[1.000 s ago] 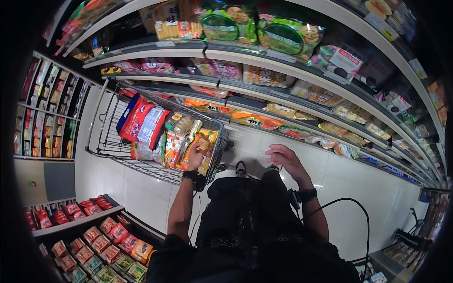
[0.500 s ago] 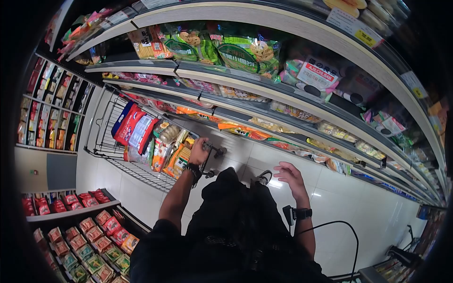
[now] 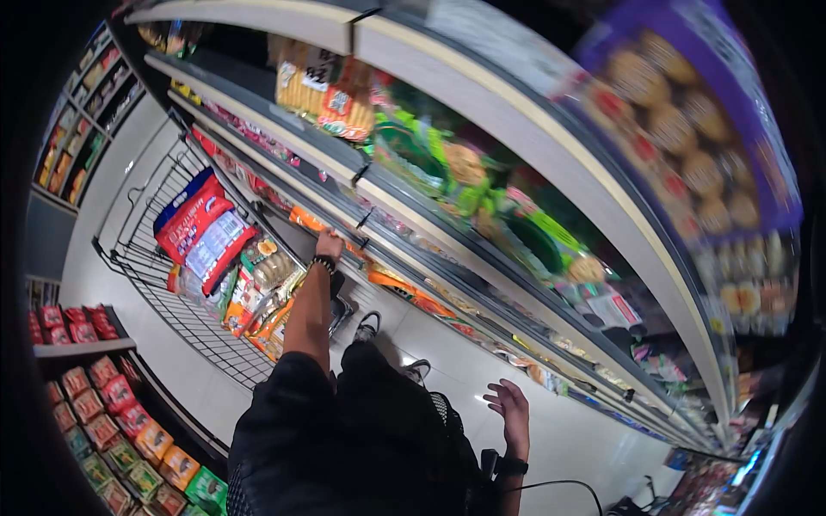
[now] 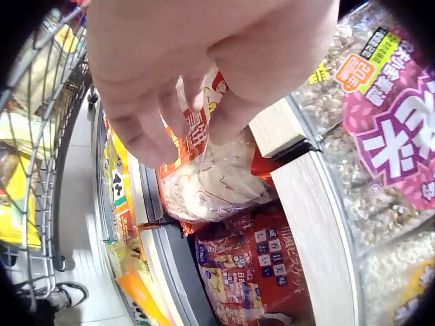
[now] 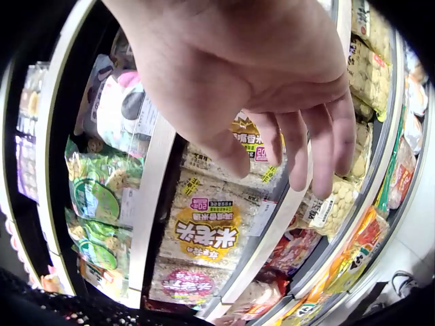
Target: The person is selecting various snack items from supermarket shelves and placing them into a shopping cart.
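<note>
Stocked shelves (image 3: 490,96) line your side of a pale tiled floor (image 3: 594,439). Your left wrist view makes plain what the head view leaves too small to tell: a red-and-clear snack bag (image 4: 211,187) sits by a pale shelf edge (image 4: 316,234), its top grasped and partly covered by your left hand (image 4: 197,64). Just beside it lies a dark red pack (image 4: 272,272). Your right hand (image 5: 265,81) hangs loose, fingers released, before rice-snack packs (image 5: 204,227) that its wrist view shows closely. Your loaded cart (image 3: 185,328) stands near the shelves.

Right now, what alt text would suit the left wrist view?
A left hand is curled over a red-and-clear snack bag on a store shelf. Lower down is a red snack package; at left, a wire shopping cart.
</note>
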{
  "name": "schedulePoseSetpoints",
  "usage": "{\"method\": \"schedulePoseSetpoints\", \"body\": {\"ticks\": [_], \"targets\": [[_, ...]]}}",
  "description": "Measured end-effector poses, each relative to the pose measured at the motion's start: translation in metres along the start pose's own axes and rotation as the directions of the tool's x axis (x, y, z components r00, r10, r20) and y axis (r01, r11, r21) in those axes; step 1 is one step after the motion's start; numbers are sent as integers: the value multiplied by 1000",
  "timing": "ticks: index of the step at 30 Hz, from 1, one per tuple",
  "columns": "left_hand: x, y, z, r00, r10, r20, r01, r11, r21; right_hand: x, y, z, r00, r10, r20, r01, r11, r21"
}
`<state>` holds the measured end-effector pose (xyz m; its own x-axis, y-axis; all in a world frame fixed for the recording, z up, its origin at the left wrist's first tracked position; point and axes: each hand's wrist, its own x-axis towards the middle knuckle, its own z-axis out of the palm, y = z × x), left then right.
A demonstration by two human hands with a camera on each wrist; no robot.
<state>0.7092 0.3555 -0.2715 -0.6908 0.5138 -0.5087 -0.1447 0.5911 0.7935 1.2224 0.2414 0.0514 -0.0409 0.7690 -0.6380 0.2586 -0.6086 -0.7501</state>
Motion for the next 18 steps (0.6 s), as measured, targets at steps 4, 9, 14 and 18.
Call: {"method": "schedulePoseSetpoints", "body": {"ticks": [4, 9, 14, 18], "targets": [[5, 19, 12, 997, -53, 53, 50, 997, 51, -4, -19, 12, 999, -20, 41, 26, 986, -168], [-17, 50, 12, 992, 125, 15, -120, 978, -172, 3, -33, 23, 999, -14, 29, 20, 974, -227], [-15, 31, 22, 985, 171, 5, -153, 896, -418, 12, -46, 32, 998, -14, 67, 33, 959, -282], [-39, 56, 10, 969, -132, 208, 238, 723, -649, 23, -59, 45, 994, -34, 108, 64, 956, -288]]}}
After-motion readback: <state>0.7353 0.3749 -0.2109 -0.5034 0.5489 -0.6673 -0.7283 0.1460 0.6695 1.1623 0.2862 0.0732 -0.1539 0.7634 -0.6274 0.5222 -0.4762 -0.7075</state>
